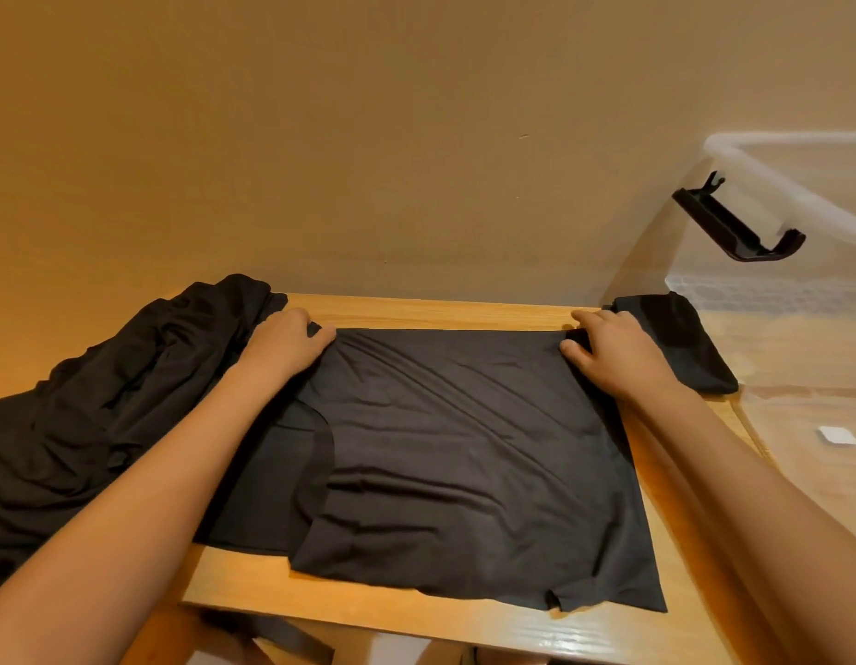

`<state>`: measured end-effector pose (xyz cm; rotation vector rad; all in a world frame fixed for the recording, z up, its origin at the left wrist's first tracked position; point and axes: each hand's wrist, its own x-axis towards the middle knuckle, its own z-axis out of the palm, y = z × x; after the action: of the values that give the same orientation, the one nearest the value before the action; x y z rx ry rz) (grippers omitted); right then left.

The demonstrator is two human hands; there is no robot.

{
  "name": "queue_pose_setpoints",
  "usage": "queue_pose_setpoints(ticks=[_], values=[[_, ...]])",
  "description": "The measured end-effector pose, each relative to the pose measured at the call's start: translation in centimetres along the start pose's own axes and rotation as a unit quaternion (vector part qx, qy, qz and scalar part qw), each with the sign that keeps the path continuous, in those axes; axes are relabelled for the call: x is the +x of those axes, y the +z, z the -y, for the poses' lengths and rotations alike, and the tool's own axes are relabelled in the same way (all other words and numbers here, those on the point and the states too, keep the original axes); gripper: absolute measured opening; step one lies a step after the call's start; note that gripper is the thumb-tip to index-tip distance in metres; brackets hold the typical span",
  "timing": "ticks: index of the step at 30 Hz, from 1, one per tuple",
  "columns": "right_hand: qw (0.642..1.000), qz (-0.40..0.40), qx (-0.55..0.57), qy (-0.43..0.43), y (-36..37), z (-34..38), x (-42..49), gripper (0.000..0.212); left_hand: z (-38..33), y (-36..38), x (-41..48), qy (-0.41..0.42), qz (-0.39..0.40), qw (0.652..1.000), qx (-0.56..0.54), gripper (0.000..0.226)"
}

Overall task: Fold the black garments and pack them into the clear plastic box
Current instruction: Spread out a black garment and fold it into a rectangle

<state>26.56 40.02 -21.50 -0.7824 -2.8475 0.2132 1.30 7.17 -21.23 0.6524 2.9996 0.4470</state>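
Black garment flat; clear box label unreadable.

This looks like a room in a home, not a workplace. A small light wooden surface stands against a plain beige painted wall. A heap of soft black garments lies on it, and a big clear plastic storage box with a black clip handle stands beside it.

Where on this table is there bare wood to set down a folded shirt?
Bare table shows as a strip between the spread garment and the wall, and a wider one along the near edge. The pile crowds the left; a folded garment and the box crowd the right.
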Motion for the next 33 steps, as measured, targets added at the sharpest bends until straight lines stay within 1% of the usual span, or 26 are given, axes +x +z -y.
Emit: queue_pose_setpoints(ticks=[2, 3, 5, 7, 10, 12, 15, 16, 18, 19, 20, 22, 23, 25, 28, 30, 33], values=[[1.0, -0.003, -0.025, -0.013, 0.1, -0.1, 0.6, 0.042, -0.4, 0.1, 0.5, 0.024, -0.001, 1.0, 0.003, 0.025], [0.999, -0.01, -0.032, -0.016, 0.0, -0.1, 0.7, 0.037, -0.7, 0.1, 0.8, 0.035, -0.004, 0.999, 0.008, 0.018], [0.998, -0.014, -0.055, -0.013, -0.4, -0.1, 0.8, 0.031, -1.2, 0.1, 1.4, 0.055, -0.003, 0.998, 0.008, 0.013], [0.996, -0.006, -0.087, -0.01, -0.8, -0.1, 0.2, 0.029, -1.4, 0.1, 2.6, 0.061, 0.012, 0.998, -0.024, 0.012], [0.994, -0.004, -0.104, -0.016, -1.4, -0.4, -1.6, 0.03, -1.9, 0.3, 5.1, 0.06, 0.024, 0.993, -0.094, 0.015], [0.996, -0.008, -0.086, -0.011, -1.6, -0.5, -3.3, 0.029, -2.9, 0.7, 6.8, 0.073, 0.017, 0.992, -0.103, 0.019], [0.998, -0.034, -0.049, -0.009, -1.4, -0.6, -5.6, 0.026, -6.1, 1.5, 8.7, 0.132, -0.009, 0.99, -0.057, 0.013], [0.998, -0.04, -0.044, -0.003, -1.3, -0.7, -6.2, 0.025, -7.6, 1.8, 9.1, 0.159, -0.024, 0.987, -0.03, 0.016], [0.998, -0.053, -0.025, 0.012, -1.1, -0.8, -7.0, 0.023, -10.7, 2.2, 8.7, 0.212, -0.053, 0.975, 0.032, 0.033], [0.998, -0.063, -0.012, 0.018, -0.9, -0.8, -7.3, 0.022, -12.2, 2.1, 7.8, 0.231, -0.065, 0.969, 0.049, 0.041], [0.997, -0.075, 0.001, 0.022, -0.7, -0.8, -7.5, 0.022, -13.5, 2.0, 6.5, 0.247, -0.074, 0.965, 0.051, 0.042], [0.995, -0.092, 0.021, 0.027, -0.3, -0.7, -7.7, 0.021, -15.6, 1.3, 2.2, 0.274, -0.073, 0.959, 0.026, 0.029], [0.995, -0.095, 0.031, 0.03, -0.1, -0.6, -7.8, 0.02, -16.2, 0.9, -0.7, 0.285, -0.061, 0.956, 0.009, 0.022], [0.993, -0.096, 0.056, 0.036, 0.1, -0.5, -7.7, 0.018, -16.6, 0.4, -7.2, 0.316, -0.021, 0.948, -0.027, 0.018], [0.99, -0.098, 0.093, 0.039, 0.1, -0.5, -7.7, 0.014, -16.3, 0.7, -16.7, 0.382, 0.05, 0.92, -0.072, 0.027], [0.988, -0.092, 0.117, 0.048, -0.2, -0.5, -7.9, 0.014, -15.9, 2.0, -20.9, 0.403, 0.08, 0.908, -0.086, 0.039], [0.984, -0.084, 0.149, 0.054, -0.3, -0.4, -8.0, 0.015, -14.9, 4.7, -23.7, 0.401, 0.082, 0.909, -0.08, 0.055]])
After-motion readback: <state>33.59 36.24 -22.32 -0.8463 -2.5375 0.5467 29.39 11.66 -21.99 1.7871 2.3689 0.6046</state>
